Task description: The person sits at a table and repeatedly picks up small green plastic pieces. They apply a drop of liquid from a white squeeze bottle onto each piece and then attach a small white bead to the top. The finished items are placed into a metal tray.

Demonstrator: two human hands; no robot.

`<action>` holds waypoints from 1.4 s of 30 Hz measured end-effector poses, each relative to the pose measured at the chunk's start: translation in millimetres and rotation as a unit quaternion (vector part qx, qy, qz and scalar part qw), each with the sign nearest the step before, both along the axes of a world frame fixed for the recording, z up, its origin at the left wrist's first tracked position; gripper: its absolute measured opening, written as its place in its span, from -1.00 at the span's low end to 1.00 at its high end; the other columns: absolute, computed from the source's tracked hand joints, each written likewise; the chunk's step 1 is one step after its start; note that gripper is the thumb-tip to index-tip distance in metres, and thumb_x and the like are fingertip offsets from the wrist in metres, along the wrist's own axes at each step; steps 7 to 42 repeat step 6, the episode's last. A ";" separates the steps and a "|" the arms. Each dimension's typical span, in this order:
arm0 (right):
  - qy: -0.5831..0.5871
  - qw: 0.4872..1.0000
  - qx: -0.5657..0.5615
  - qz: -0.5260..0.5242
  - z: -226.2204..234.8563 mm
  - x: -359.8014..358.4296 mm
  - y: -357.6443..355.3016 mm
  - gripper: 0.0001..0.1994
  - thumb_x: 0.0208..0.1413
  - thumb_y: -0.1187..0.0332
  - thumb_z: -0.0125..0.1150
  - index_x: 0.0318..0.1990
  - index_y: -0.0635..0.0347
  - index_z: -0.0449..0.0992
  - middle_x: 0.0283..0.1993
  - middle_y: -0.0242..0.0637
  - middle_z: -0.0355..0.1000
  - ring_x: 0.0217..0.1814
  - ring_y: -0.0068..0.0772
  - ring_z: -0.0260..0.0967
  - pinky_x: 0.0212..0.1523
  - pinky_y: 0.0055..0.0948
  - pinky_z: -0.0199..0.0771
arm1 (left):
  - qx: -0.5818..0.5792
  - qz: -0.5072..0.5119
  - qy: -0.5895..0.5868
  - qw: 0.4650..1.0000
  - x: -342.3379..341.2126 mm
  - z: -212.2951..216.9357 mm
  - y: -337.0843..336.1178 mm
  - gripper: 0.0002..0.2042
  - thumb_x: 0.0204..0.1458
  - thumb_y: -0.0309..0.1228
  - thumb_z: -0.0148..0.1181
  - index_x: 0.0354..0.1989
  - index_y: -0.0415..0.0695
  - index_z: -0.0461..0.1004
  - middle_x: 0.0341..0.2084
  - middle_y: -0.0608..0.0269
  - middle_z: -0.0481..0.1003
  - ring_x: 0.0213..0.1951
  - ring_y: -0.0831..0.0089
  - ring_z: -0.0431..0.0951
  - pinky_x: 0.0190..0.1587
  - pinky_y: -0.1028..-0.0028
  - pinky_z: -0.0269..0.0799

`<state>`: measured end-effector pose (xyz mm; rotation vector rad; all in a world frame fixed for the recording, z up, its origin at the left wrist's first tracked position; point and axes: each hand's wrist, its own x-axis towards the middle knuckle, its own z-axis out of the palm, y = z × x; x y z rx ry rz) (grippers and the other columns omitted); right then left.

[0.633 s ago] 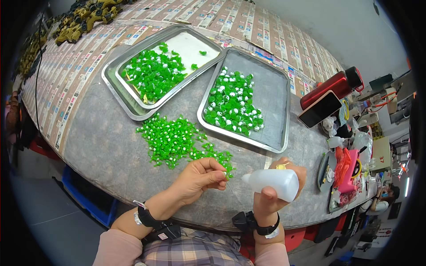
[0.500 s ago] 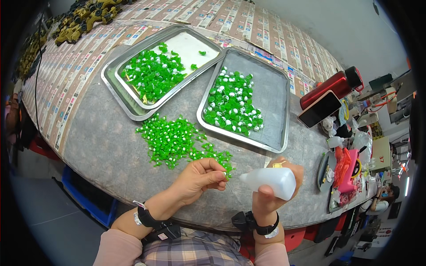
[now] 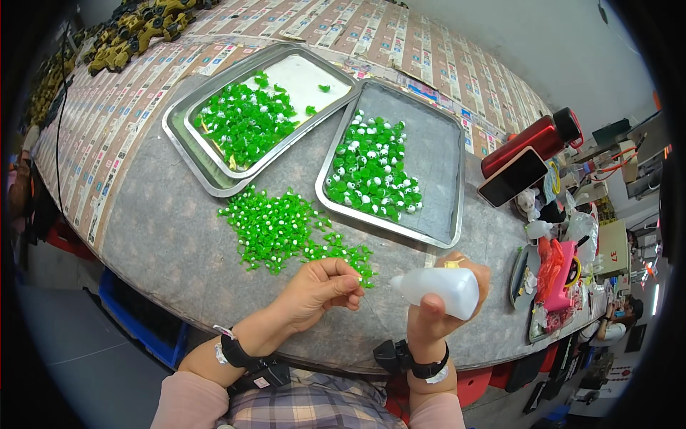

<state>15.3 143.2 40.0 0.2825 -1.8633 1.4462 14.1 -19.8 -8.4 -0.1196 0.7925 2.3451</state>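
Observation:
My left hand [image 3: 314, 292] is closed in a pinch at the near edge of a loose pile of small green plastic pieces with white spots [image 3: 268, 227]. Between thumb and forefinger sits one tiny piece, mostly covered; only a pale bit shows at the fingertips. My right hand [image 3: 436, 318] is wrapped round a translucent white squeeze bottle [image 3: 446, 289], tilted on its side. Its tapered nozzle points left toward the pinched fingers, with a gap between. Something yellowish is on the right hand near the forefinger.
Beyond the pile lie two metal trays: the left one [image 3: 214, 187] holds an inner tray of green pieces, the right one [image 3: 439, 179] green pieces with white balls. A phone [image 3: 513, 176] leans by a red flask [image 3: 532, 143]. Pink and red clutter [image 3: 561, 275] fills the right edge.
The bottle has shifted slightly right, so its nozzle is a little farther from my left fingers. My left hand has barely moved; its pinch stays closed.

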 end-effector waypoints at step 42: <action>-0.055 0.996 -0.022 -0.069 13.9 6.3 -7.3 -0.33 -0.32 -0.28 0.08 -0.38 0.19 0.10 -0.46 -0.36 0.03 -0.50 -0.55 0.03 -0.43 -0.59 0.13 | -0.063 0.070 0.078 0.993 1.9 -0.8 2.9 -0.90 -0.09 -0.46 0.08 -0.39 -0.18 0.38 -0.52 0.24 0.44 -0.48 0.54 0.45 -0.36 0.57 0.41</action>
